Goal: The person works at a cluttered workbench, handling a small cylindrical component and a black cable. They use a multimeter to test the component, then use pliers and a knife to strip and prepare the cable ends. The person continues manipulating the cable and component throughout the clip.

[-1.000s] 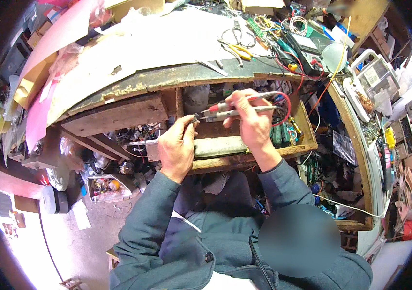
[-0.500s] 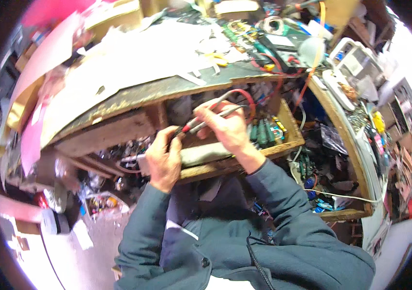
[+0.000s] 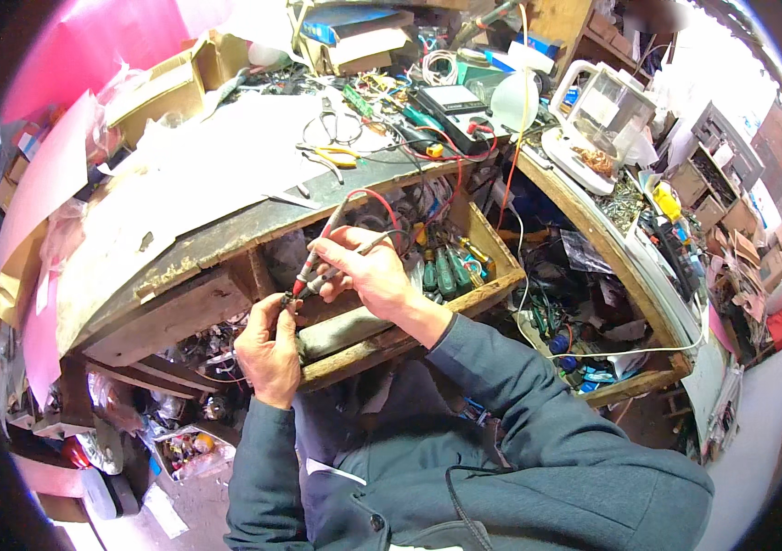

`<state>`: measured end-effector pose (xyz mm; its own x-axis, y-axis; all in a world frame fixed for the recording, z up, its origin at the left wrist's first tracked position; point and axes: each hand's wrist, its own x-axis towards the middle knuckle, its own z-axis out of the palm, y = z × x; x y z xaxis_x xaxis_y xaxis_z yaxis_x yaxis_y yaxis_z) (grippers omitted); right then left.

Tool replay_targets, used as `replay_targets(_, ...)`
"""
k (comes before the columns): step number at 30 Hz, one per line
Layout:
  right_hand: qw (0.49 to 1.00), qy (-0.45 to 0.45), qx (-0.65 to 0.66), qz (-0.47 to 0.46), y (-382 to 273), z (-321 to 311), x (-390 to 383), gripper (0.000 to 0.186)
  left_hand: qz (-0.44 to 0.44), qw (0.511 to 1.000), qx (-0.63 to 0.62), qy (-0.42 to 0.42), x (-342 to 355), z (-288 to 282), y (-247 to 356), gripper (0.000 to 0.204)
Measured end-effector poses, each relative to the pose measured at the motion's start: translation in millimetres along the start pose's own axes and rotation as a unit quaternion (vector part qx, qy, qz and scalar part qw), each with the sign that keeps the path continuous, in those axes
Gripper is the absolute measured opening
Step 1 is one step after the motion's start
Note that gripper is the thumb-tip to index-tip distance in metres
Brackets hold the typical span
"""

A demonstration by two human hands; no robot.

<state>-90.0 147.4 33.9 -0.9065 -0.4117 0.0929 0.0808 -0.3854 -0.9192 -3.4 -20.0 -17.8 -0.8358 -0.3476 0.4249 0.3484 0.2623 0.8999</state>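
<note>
My right hand [image 3: 371, 273] is closed around a pair of multimeter test probes. The red-tipped probe [image 3: 330, 226] slants down to the left, with its red lead looping up and back. A second, greyish probe [image 3: 368, 244] lies beside it in the same fingers. My left hand [image 3: 268, 351] pinches a small dark part [image 3: 290, 301], too small to name. Both probe tips meet at or very close to that part; whether each touches it I cannot tell. Both hands are over an open wooden drawer [image 3: 492, 284]. A dark multimeter [image 3: 454, 107] lies on the bench, with a red lead plugged in.
Green-handled screwdrivers [image 3: 446, 270] stand in the drawer's right end. White sheets [image 3: 216, 156] cover the bench, with scissors [image 3: 328, 124] and yellow-handled pliers [image 3: 336, 156] near its edge. A cluttered drawer [image 3: 593, 312] is at right. An orange cord [image 3: 516, 138] hangs down there.
Both hands have moved left and down in the picture as the whole view shifted. My right hand still holds the probes against or near the part in my left fingers.
</note>
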Motion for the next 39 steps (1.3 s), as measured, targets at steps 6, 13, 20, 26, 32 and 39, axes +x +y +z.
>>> replay_targets(6, 1.0, 0.014, -0.011, -0.014, 5.9, 6.8, 1.9, 0.015, 0.027, 1.0, 0.01, 0.002, -0.3, -3.6, 5.9, 0.014)
replay_targets(13, 0.985, 0.066, -0.023, -0.16, 3.0, 0.8, -4.9, 0.008, -0.05, 0.994, -0.085, -0.037, -0.4, -1.6, -0.7, 0.016)
replay_targets(20, 0.979, 0.054, -0.022, -0.196, 2.4, 5.9, -4.3, 0.013, -0.056, 0.993, -0.084, -0.059, 1.0, -4.4, 1.0, 0.016)
replay_targets(26, 0.98, 0.031, -0.04, -0.19, 4.2, 1.6, -2.6, 0.013, -0.046, 0.994, -0.068, -0.066, 1.8, -3.5, -0.9, 0.017)
replay_targets(32, 0.98, 0.012, -0.05, -0.192, 5.3, 2.3, -4.3, 0.012, -0.037, 0.995, -0.062, -0.072, 1.7, -3.9, 1.5, 0.018)
replay_targets(39, 0.974, 0.038, -0.048, -0.218, 4.4, 2.6, -4.9, 0.013, -0.049, 0.993, -0.061, -0.088, 2.2, -5.0, 0.8, 0.018)
